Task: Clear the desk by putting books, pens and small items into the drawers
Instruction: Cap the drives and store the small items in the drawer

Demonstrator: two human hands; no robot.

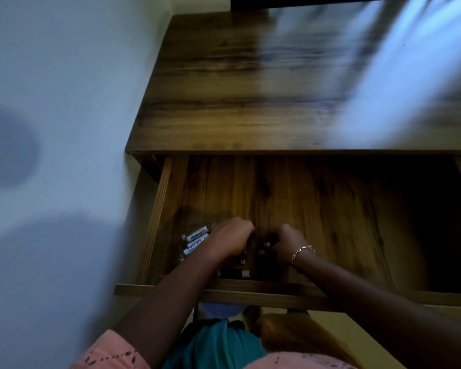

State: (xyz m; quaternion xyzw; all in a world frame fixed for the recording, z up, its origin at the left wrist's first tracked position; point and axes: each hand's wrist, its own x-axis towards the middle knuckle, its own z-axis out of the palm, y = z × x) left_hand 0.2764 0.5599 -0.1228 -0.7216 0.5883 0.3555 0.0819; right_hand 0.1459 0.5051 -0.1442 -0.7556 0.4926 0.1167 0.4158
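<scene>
Wall: a plain white wall [51,102] runs along the left side of the desk, with soft shadows on it.

Desk top: a dark-grained brown wooden desk top [224,89] fills the upper part of the view. Its right half is blurred by pale streaks of light.

Drawer: a wide wooden drawer [155,217] stands pulled out below the desk edge. Its floor has the same brown grain, and the right end is in deep shadow.

Clothing: a pink patterned sleeve [109,352] and a teal cloth [218,342] show at the bottom edge.

Left hand: the left hand [230,237] is inside the drawer near the front left, knuckles up and fingers curled down. Whether they grip anything cannot be told.

Right hand: the right hand [285,242] is just beside the left, also in the drawer with fingers curled. A small dark thing shows at its fingertips, but a grip cannot be made out.

Batteries: white cylindrical batteries in a clear plastic pack [196,239] lie on the drawer floor just left of the left hand, partly under it. The word "Heybright" reads on two of them — a third label is partly hidden.

Small items: small dark blocky items [241,270] lie in the drawer under and between the two hands, close to the front wall. They are too dim to name.

Bracelet: a thin silver chain bracelet [302,251] sits on the right wrist.
</scene>
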